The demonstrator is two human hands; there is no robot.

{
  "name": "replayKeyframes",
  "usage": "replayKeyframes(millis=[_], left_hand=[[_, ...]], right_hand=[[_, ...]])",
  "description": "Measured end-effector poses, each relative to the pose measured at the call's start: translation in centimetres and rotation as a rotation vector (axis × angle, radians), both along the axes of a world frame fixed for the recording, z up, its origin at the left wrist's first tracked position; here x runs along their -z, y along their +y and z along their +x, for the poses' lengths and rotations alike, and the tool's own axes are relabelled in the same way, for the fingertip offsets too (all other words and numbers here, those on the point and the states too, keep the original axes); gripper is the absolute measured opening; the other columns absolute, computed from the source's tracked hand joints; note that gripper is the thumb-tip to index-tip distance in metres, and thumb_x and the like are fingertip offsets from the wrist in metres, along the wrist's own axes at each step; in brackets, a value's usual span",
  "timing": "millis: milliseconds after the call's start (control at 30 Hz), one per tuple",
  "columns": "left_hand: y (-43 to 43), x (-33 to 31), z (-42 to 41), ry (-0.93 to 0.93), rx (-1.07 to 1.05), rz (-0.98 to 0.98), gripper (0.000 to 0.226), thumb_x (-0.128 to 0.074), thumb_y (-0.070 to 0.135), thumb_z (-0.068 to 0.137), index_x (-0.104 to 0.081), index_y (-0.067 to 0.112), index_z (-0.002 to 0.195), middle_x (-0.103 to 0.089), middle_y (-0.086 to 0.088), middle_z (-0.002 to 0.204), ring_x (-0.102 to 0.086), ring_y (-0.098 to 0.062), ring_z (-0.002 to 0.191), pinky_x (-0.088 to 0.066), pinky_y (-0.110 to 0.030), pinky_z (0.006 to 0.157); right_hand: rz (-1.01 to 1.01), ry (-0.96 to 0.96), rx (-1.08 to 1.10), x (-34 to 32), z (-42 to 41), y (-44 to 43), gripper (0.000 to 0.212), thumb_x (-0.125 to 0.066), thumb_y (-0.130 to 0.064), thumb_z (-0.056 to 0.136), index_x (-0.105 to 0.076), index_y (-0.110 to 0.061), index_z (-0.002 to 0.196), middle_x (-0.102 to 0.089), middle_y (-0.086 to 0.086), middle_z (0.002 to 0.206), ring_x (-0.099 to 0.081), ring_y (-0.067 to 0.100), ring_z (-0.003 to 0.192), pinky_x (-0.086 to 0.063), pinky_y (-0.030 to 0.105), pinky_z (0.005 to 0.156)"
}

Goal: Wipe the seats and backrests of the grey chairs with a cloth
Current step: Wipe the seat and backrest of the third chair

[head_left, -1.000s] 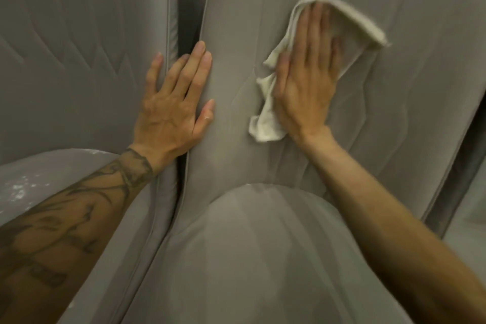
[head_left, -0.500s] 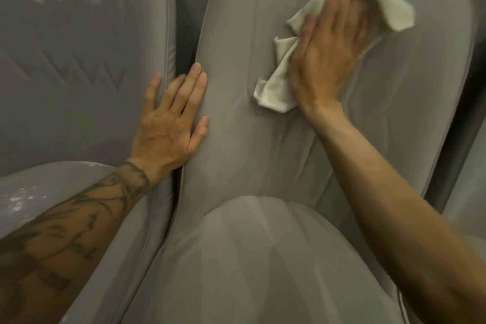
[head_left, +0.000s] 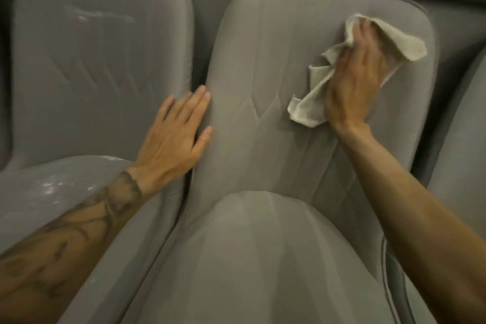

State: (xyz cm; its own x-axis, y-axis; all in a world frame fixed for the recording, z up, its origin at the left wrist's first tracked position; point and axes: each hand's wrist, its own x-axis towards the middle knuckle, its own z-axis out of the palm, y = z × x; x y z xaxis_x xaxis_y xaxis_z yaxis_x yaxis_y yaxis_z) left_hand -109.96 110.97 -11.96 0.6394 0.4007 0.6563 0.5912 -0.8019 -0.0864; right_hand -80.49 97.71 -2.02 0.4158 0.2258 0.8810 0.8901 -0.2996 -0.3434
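Two hands work in the single head view: the right hand lies flat with its palm pressing a crumpled pale cloth against the upper right of the middle backrest, cloth ends spilling out above the fingers and below the wrist; the left hand is spread wide and empty, braced across the gap between that backrest and the left chair. To do this step well, the person would likely keep the palm broad over the cloth, sweep in overlapping strokes across the top edge and down along the stitched creases, and refold the loose ends so they do not drag. The seat below and the left chair, whose backrest and seat show whitish marks, look not yet wiped. No brand, label or writing can be read anywhere.
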Motion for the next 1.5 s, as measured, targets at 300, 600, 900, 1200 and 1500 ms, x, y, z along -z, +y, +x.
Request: replayKeyframes(millis=[300,600,900,1200,1500], left_hand=[[-8.2,9.3,-19.5,0.105,-0.251,-0.421,0.052,-0.04,0.031,0.105,-0.056,0.006,0.148,-0.05,-0.013,0.157,-0.055,-0.032,0.14,-0.023,-0.041,0.122],[-9.6,11.8,-30.7,0.026,-0.52,-0.605,0.063,-0.026,0.043,0.103,-0.058,0.01,0.145,-0.052,-0.011,0.156,-0.054,-0.031,0.137,-0.038,-0.047,0.117],[-5.3,12.5,-35.0,-0.018,-0.563,-0.598,0.052,-0.032,0.037,0.107,-0.057,0.008,0.143,-0.055,-0.013,0.151,-0.052,-0.03,0.138,-0.036,-0.047,0.119],[-3.7,12.5,-36.2,-0.023,-0.575,-0.649,0.053,-0.033,0.039,0.105,-0.065,0.008,0.133,-0.066,-0.013,0.137,-0.06,-0.032,0.125,-0.041,-0.047,0.109],[-2.6,13.7,-36.6,-0.071,-0.552,-0.562,0.042,-0.035,0.039,0.104,-0.066,0.019,0.124,-0.068,-0.002,0.122,-0.06,-0.026,0.113,-0.04,-0.046,0.096]], right_hand=[[0.008,0.279,-0.521,12.4,-19.0,2.3,0.042,-0.036,-0.012,0.111,-0.047,-0.003,0.15,-0.049,0.01,0.156,-0.041,0.02,0.148,-0.028,0.04,0.127],[-0.795,0.147,-0.842,20.1,-36.2,5.9,0.049,-0.033,-0.025,0.112,-0.032,-0.013,0.16,-0.028,0.006,0.168,-0.021,0.022,0.158,-0.019,0.041,0.129],[-1.328,0.08,-0.608,20.9,-35.7,10.9,0.058,-0.022,-0.034,0.112,-0.011,-0.008,0.163,-0.006,0.011,0.173,-0.005,0.024,0.16,-0.006,0.043,0.13],[-1.297,0.007,-0.708,22.3,-36.9,4.7,0.06,-0.022,-0.037,0.112,-0.007,-0.012,0.165,-0.001,0.008,0.173,-0.003,0.021,0.161,-0.003,0.035,0.13],[-1.245,0.095,-0.664,22.8,-38.2,7.9,0.063,-0.02,-0.04,0.11,-0.011,-0.009,0.164,-0.003,0.01,0.173,-0.003,0.023,0.161,-0.002,0.039,0.131]])
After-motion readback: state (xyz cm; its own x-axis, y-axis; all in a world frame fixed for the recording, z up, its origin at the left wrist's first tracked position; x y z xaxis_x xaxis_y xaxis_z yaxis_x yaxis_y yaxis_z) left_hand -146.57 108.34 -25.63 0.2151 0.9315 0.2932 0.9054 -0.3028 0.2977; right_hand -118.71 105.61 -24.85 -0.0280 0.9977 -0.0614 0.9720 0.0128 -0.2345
